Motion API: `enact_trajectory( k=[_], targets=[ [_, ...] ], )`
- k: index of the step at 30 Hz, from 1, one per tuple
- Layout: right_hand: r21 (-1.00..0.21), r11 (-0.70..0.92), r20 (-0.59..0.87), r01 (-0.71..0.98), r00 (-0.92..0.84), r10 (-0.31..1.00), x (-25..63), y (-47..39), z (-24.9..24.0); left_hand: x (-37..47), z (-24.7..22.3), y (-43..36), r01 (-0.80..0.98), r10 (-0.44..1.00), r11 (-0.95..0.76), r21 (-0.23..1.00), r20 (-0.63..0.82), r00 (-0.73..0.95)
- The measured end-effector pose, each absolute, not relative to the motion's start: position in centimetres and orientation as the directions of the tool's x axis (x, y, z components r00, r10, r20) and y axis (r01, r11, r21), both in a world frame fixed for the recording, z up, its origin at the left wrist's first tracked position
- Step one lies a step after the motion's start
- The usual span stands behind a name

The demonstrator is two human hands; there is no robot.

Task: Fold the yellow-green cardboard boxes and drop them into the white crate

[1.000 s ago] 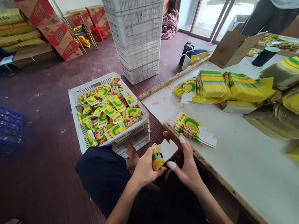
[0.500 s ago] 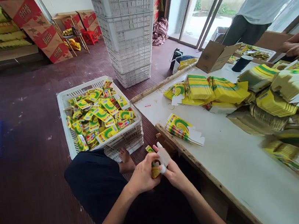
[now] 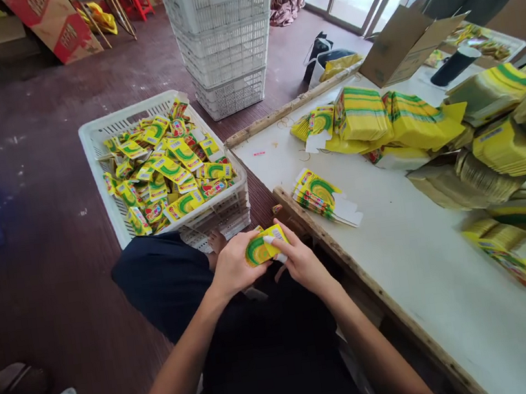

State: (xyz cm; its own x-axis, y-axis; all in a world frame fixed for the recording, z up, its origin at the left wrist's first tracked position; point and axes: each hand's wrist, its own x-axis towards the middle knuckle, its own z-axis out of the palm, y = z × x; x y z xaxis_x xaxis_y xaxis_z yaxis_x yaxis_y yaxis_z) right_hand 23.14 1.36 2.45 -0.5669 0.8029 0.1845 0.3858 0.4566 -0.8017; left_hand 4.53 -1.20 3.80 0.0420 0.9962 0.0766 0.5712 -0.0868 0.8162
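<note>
Box of yellow-and-green printed card (image 3: pixel 257 250) sits just below frame centre; left hand (image 3: pixel 231 265) and right hand (image 3: pixel 304 265) both grip it.

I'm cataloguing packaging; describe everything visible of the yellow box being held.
The yellow box looks like thin printed card, with a green curved band and a barcode near one end. Its broad face tilts up above dark clothing. The left hand holds one end, the right hand the other; whether both ends are closed is hidden.
</note>
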Motion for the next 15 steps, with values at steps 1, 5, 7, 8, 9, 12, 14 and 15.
enact_trajectory(
  k=[1,5,7,8,9,12,14,15],
  targets=[
    [-0.793,0.462,0.186,0.396,-0.566,0.803,23.2,1.5,2.5,4.4,3.9,-1.1,0.581,0.996,-0.087,0.809,0.072,0.049],
    [-0.760,0.523,0.226,0.385,-0.597,0.770,23.7,2.4,3.0,4.2,4.0,-0.7,0.594,0.994,-0.104,0.798,0.068,0.082],
    [-0.748,0.560,0.251,0.355,-0.630,0.735,23.9,2.7,3.2,4.2,4.1,-0.6,0.596,0.993,-0.113,0.795,0.074,0.089],
    [-0.745,0.570,0.256,0.347,-0.640,0.725,24.0,2.8,3.2,4.2,4.2,-0.6,0.598,0.993,-0.114,0.793,0.078,0.087],
    [-0.742,0.571,0.254,0.351,-0.641,0.724,24.0,2.8,3.2,4.2,4.3,-0.6,0.600,0.993,-0.114,0.792,0.082,0.080],
    [-0.734,0.535,0.216,0.419,-0.602,0.769,23.7,2.3,3.0,4.4,4.5,-0.7,0.602,0.995,-0.103,0.792,0.086,0.058],
    [-0.722,0.516,0.197,0.462,-0.577,0.793,23.5,2.0,2.9,4.4,4.7,-0.7,0.594,0.995,-0.099,0.798,0.077,0.064],
    [-0.715,0.517,0.196,0.470,-0.576,0.794,23.4,1.9,2.9,4.3,4.7,-0.7,0.589,0.995,-0.097,0.802,0.070,0.068]
  ],
)
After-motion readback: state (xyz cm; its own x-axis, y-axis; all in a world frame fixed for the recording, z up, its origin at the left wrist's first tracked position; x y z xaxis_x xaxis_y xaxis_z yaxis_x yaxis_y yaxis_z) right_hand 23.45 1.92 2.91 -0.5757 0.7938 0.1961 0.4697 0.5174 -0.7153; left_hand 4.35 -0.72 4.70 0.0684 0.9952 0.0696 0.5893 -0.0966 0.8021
